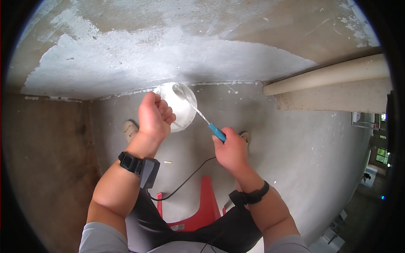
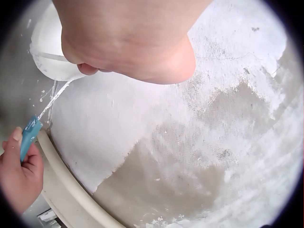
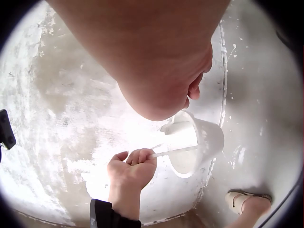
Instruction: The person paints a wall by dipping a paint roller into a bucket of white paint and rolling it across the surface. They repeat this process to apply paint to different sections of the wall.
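Note:
A white bucket point(image 1: 184, 110) stands at the foot of the wall, its inside coated with white paint. My left hand point(image 1: 155, 116) is curled around the bucket's thin white handle point(image 3: 175, 151), beside the rim. Below and to the right of the bucket in the head view, my right hand point(image 1: 231, 148) grips the blue handle point(image 1: 217, 133) of a paint roller. The roller's paint-smeared metal rod point(image 1: 198, 110) reaches over the rim into the bucket. Its far end is partly hidden inside. In the left wrist view the right hand point(image 2: 21, 173) holds the same blue grip.
The wall point(image 1: 168, 55) carries a broad white painted patch. A thick pale pipe point(image 1: 329, 76) runs along the right. Behind the bucket are a red plastic stool point(image 1: 198, 217) and a black cable point(image 1: 185, 181). Sandalled feet point(image 1: 131, 130) flank the bucket on the floor.

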